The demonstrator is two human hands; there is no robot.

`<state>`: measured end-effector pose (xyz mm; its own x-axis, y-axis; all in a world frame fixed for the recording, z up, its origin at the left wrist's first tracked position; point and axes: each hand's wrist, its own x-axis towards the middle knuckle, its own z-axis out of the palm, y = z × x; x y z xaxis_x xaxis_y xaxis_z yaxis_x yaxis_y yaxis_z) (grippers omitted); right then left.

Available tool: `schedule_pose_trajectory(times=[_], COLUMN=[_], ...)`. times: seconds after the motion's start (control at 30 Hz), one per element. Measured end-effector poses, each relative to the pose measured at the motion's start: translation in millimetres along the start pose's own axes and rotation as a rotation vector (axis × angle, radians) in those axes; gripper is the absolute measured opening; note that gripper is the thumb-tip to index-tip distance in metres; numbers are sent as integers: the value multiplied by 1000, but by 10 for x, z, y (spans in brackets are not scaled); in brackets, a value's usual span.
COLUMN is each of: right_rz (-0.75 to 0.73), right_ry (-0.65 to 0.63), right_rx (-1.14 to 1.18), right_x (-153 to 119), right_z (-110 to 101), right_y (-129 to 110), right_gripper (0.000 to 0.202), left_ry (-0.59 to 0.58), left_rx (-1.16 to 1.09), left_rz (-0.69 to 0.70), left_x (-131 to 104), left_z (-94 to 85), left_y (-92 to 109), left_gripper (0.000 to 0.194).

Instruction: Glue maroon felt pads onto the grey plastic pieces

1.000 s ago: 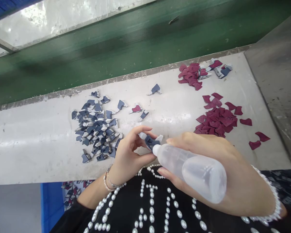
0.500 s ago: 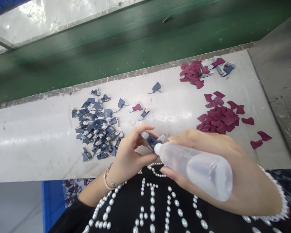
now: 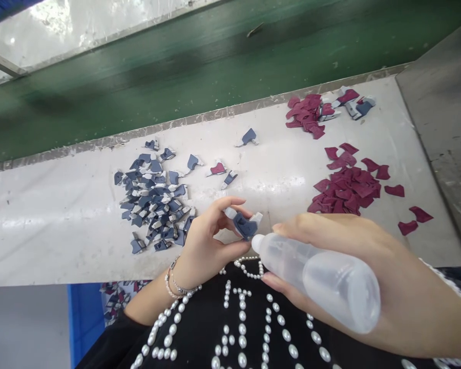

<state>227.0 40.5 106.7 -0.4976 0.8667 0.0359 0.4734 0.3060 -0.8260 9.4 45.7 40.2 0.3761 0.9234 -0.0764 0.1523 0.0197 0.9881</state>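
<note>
Between the thumb and fingers of my left hand (image 3: pixel 209 236) is a small dark-blue and light-grey plastic part (image 3: pixel 246 224), its recessed blue face turned up. My right hand (image 3: pixel 353 277) grips a translucent squeeze bottle (image 3: pixel 318 279) lying slantwise across the palm. The bottle's white tip points at the part's lower right edge, very close to it; whether they touch I cannot tell. Left of my left hand lies a heap of similar blue-grey parts (image 3: pixel 153 200). Beyond my right hand is a pile of flat maroon pieces (image 3: pixel 348 189).
Several loose parts, one with a maroon face (image 3: pixel 217 168), lie mid-table. Another maroon pile (image 3: pixel 305 115) with a few assembled parts is at the back right. A green strip (image 3: pixel 176 72) runs behind the white table (image 3: pixel 54 220). Below its front edge stands a blue bin (image 3: pixel 86 318) beside more parts.
My right hand has drawn the bottle slightly right and down, its tip backing away from the part's recess. My left hand keeps its hold, and more of the part's blue face shows.
</note>
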Motion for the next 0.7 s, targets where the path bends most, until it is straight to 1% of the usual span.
schedule_pose_trajectory(times=[0.17, 0.37, 0.53, 0.6, 0.7], right_rz=[2, -8, -2, 0, 18], right_ry=[17, -42, -16, -23, -44], right_rx=[-4, -13, -1, -17, -47], right_x=[5, -41, -2, 11, 1], right_z=[15, -26, -19, -16, -21], right_y=[-14, -7, -8, -15, -26], right_gripper=[19, 15, 17, 13, 14], left_ry=[-24, 18, 30, 32, 38], left_rx=[37, 34, 91, 123, 124], left_rz=[22, -10, 15, 31, 31], left_x=[-5, -4, -8, -14, -16], left_z=[-3, -9, -13, -18, -19], left_y=[14, 26, 31, 33, 38], left_gripper=[69, 63, 65, 67, 65])
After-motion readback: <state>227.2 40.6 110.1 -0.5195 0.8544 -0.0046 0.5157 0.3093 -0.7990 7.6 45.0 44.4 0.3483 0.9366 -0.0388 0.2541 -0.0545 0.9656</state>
